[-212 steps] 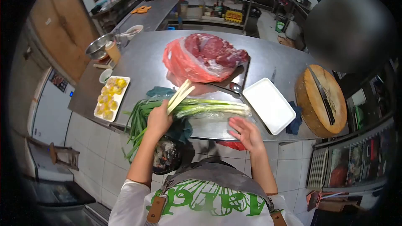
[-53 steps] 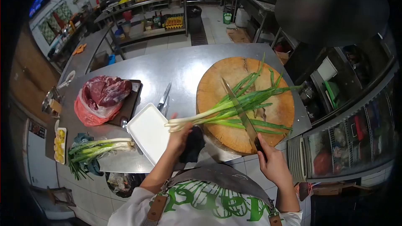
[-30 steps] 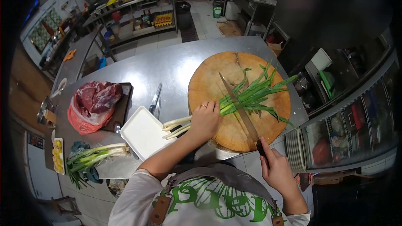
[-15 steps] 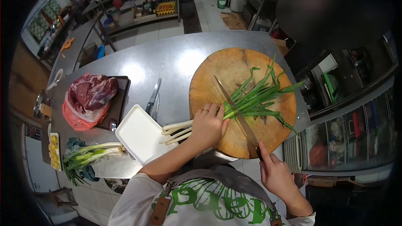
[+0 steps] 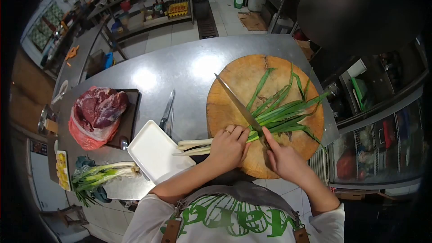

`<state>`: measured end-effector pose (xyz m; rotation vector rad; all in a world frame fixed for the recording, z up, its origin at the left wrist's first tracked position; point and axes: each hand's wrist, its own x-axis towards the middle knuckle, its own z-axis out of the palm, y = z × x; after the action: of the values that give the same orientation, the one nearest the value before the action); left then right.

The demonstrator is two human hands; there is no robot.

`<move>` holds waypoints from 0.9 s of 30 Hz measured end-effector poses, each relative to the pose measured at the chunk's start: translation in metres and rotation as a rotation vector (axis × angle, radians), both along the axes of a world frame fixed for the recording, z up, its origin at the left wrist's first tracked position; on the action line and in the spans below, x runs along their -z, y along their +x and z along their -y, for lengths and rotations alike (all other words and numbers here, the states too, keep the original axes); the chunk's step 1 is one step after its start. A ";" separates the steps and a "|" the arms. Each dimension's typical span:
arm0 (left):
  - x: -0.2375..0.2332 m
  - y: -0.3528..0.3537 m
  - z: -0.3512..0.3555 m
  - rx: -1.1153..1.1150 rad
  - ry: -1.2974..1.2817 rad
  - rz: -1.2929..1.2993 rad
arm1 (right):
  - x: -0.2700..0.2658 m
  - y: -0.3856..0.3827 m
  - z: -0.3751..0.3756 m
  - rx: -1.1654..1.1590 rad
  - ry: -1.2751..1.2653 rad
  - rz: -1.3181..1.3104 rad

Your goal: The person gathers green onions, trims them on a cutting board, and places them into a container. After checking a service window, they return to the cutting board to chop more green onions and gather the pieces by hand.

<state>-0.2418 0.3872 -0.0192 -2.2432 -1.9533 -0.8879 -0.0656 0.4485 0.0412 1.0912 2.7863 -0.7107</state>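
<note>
My left hand [image 5: 228, 147] is closed around a bunch of green onions [image 5: 288, 111], near where the white stalks turn green. Their white ends stick out to the left past the round wooden chopping block [image 5: 229, 74], and the leaves fan out to the right over it. In my right hand [image 5: 282, 153] is the handle of a long kitchen knife [image 5: 238, 103]. The blade lies slantwise across the onions, just right of my left fingers, its tip pointing to the upper left. Whether the edge has gone through the stalks is hidden.
Left of the block is a white tray [image 5: 155, 148], with a small knife [image 5: 168, 107] beyond it. A large piece of raw meat [image 5: 100, 108] rests on a dark tray [image 5: 132, 108]. More green onions [image 5: 105, 175] lie at the near left edge of the steel table [image 5: 180, 63].
My right hand has moved forward and left, pushing the knife further across the onions. Some leaves have shifted on the block, and the whole view has tilted slightly.
</note>
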 end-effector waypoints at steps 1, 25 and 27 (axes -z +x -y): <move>0.000 -0.002 -0.002 0.008 -0.022 0.012 | 0.002 -0.006 -0.005 0.001 0.004 -0.011; -0.020 0.049 -0.133 0.028 -0.620 -0.109 | 0.041 0.096 0.059 0.784 -0.164 -1.365; -0.017 0.048 -0.137 0.022 -0.487 -0.118 | 0.045 0.100 0.063 0.783 -0.199 -1.332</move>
<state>-0.1941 0.5237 -0.0022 -2.4841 -2.2842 -0.2856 0.0343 0.3854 -0.0040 2.2823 2.7466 -2.4933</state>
